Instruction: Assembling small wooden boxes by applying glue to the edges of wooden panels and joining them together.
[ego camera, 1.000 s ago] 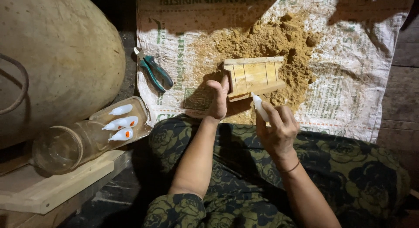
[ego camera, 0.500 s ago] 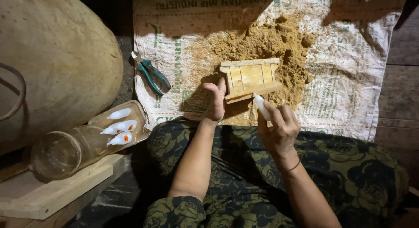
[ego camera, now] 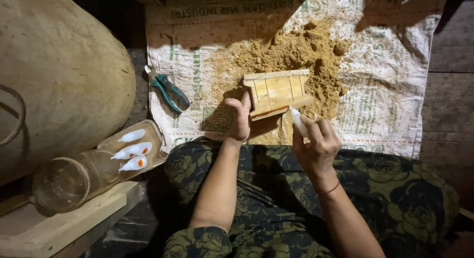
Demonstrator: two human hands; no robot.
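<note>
Dark green cloth with a rose pattern covers the person's lap at the bottom of the view, and both bare forearms reach forward over it. The right hand is closed around a small white glue bottle, its nozzle tilted up and to the left so the tip touches the lower right corner of the wooden box. The left hand is closed on the box's lower left corner, thumb up along the side. So the box lies just beyond both hands, its long axis running left to right with the right end a little higher; the left hand steadies one end while the bottle meets the other, and the two hands are about equally near it.

To the left, a clear plastic tray holds three more small white bottles, beside a glass jar lying on a wooden board. A big tan rounded sack-like bulk rises behind them.

Farther out, a printed woven sack is spread flat on the floor. Green-handled pliers lie on its left part, and a heap of sawdust spreads behind and under the box.
</note>
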